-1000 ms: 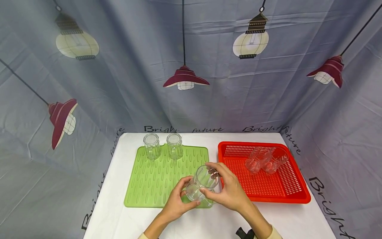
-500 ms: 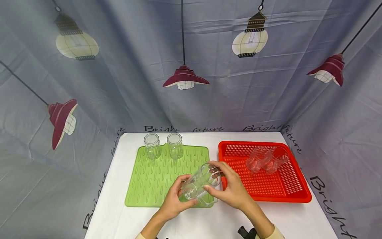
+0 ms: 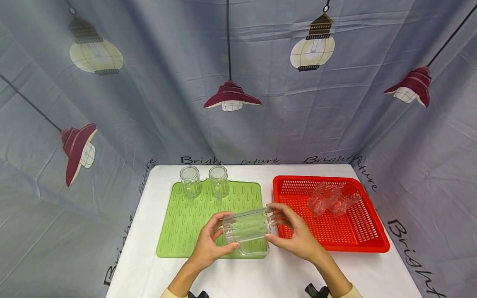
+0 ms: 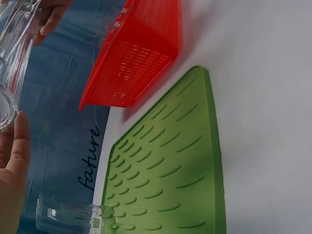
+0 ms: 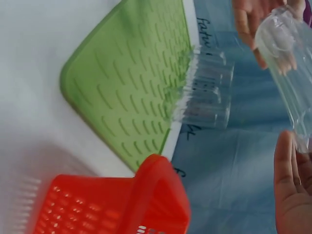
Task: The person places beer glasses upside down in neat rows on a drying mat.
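Observation:
A clear glass mug point(image 3: 246, 227) lies on its side in the air between my two hands, above the near right part of a green drying mat point(image 3: 179, 231). My left hand point(image 3: 209, 242) grips one end with curled fingers and thumb, and my right hand point(image 3: 296, 234) grips the other. Its handle hangs down toward me. In the left wrist view the mug point(image 4: 10, 63) is cut off by the frame edge; the right wrist view shows the mug point(image 5: 287, 58) slanting between both hands. Two more glass mugs, one left point(image 3: 190, 182) and one right point(image 3: 219, 182), stand at the mat's far edge.
A red perforated plastic basket point(image 3: 331, 248) sits to the right of the mat, with two clear glass mugs point(image 3: 337, 205) lying in its far right part. White cloth covers the table point(image 3: 238, 281). A grey curtain point(image 3: 261, 136) printed with lamps surrounds it.
The mug has turned from tilted upward to nearly level. My left hand has shifted left and my right hand slightly right, both keeping hold. The standing mugs and basket stay put.

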`<state>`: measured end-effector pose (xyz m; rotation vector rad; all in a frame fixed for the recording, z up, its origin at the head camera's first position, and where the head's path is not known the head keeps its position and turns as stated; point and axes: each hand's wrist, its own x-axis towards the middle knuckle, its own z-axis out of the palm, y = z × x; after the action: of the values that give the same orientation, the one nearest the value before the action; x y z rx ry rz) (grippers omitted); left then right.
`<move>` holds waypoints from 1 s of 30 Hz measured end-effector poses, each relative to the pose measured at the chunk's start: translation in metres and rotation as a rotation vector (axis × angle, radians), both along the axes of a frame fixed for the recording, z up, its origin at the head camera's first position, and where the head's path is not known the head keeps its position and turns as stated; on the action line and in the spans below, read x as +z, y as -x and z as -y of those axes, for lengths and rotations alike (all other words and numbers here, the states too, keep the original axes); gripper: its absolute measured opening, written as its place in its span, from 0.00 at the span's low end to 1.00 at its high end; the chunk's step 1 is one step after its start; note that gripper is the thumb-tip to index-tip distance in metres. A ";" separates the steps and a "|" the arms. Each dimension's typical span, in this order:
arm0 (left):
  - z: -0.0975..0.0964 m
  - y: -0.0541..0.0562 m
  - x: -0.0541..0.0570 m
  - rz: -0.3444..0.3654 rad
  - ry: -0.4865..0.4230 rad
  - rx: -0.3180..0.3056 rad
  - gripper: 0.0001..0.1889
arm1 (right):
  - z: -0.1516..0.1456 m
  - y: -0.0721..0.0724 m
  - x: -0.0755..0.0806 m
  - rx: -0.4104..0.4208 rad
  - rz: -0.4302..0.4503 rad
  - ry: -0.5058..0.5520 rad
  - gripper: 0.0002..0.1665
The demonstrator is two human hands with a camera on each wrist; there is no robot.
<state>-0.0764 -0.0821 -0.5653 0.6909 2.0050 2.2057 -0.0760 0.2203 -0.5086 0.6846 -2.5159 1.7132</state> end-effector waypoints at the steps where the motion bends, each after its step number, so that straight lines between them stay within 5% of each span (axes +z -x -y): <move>1: 0.000 0.001 0.001 -0.003 -0.004 0.003 0.41 | -0.001 -0.001 -0.001 0.000 0.011 0.001 0.44; 11: -0.001 0.008 0.013 -0.036 -0.020 0.010 0.42 | -0.010 -0.009 -0.010 -0.010 0.107 -0.021 0.45; 21: -0.007 0.008 0.022 -0.037 -0.067 0.030 0.41 | -0.002 -0.014 -0.023 0.005 0.074 -0.141 0.46; 30: -0.006 0.010 0.018 0.060 -0.172 -0.082 0.43 | 0.011 -0.020 -0.032 -0.009 0.117 -0.113 0.46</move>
<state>-0.0868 -0.0763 -0.5476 0.7022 1.7419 2.3403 -0.0560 0.2098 -0.5410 0.5954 -2.7073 1.6657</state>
